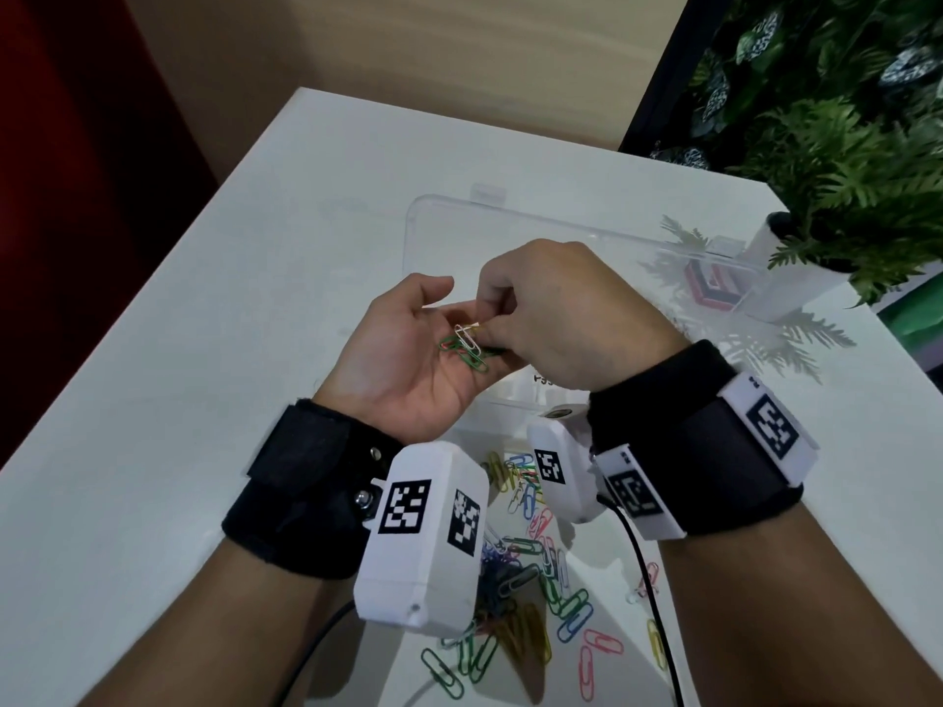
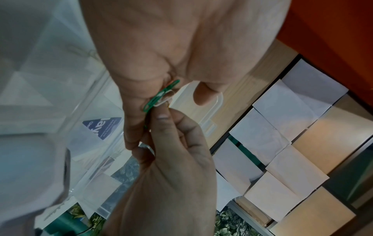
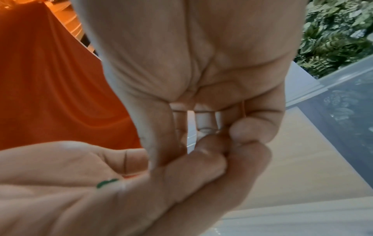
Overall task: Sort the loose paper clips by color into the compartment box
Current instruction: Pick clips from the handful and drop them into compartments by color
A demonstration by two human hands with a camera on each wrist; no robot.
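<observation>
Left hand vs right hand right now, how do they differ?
The left hand lies palm up, fingers relaxed, cradling a small bunch of green, red and white paper clips; the right hand is knuckles up, fingers curled. The left hand carries; the right hand pinches at the bunch with its fingertips. Both hover over the clear plastic compartment box.

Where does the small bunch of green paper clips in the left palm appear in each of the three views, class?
Head: green paper clips at picture centre, on the left hand.
Left wrist: centre, slightly above the middle, at the fingertips.
Right wrist: only a green sliver, lower left.
Shared landmark: the right hand pinching at them.
</observation>
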